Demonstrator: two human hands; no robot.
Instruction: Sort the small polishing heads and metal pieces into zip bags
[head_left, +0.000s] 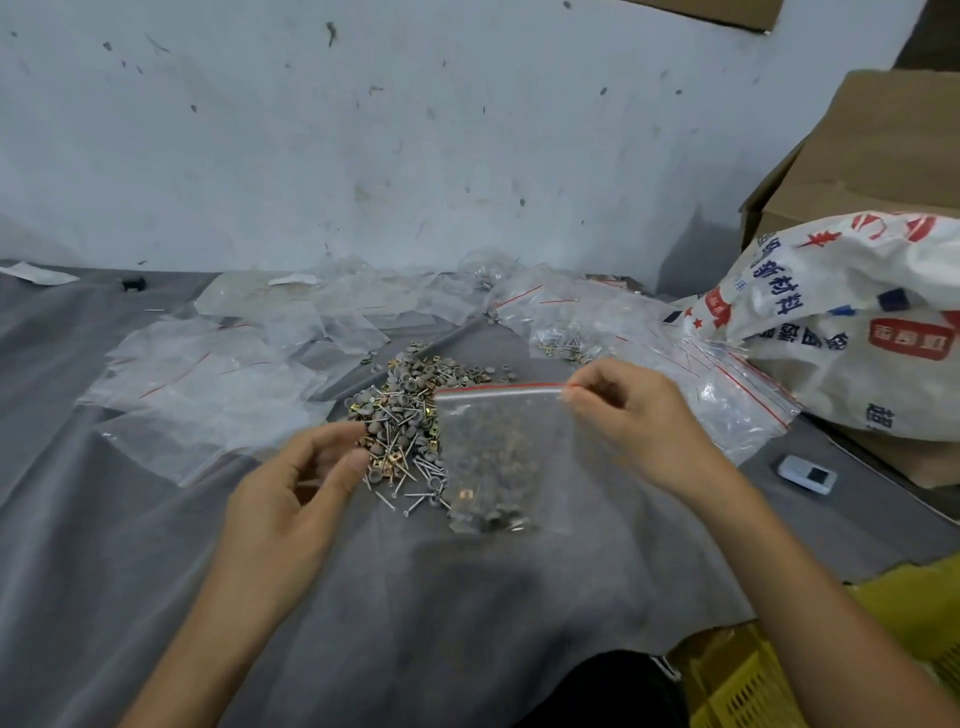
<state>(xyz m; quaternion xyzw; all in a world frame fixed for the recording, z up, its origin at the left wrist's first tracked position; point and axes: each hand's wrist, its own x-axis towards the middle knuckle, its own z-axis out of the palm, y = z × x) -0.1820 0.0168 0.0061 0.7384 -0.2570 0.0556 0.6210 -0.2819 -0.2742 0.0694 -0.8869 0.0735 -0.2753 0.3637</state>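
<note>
- A clear zip bag (498, 457) hung upright just right of the pile (400, 415), overlapping its right edge. A small load of grey heads and brassy pieces had settled in its bottom.
- The bag's red strip ran level along the top. Whether it was sealed could not be told.
- The right hand (634, 415) pinched the bag's top right corner at the strip, between thumb and fingertips, and carried its weight.
- The left hand (296, 483) hovered at the pile's near left edge, apart from the bag. Its fingers were loosely curled, with thumb and forefinger slightly apart and nothing visible between them.
- The pile was a loose heap of grey polishing heads, thin metal pins and small brassy squares on a grey cloth (130, 519).
- Empty bags (208, 364) lay scattered left of and behind the pile. Filled bags (566, 338) lay behind it to the right.
- Further right of the pile were a printed white sack (852, 322), a cardboard box (883, 156) and a small white device (807, 473).
- Judged step: this bag looked loaded and ready to close, or nearly so.
- The next move likely called for the left hand to take the free top corner, then for fingers to press along the strip while the bag stayed upright so nothing spilled.
</note>
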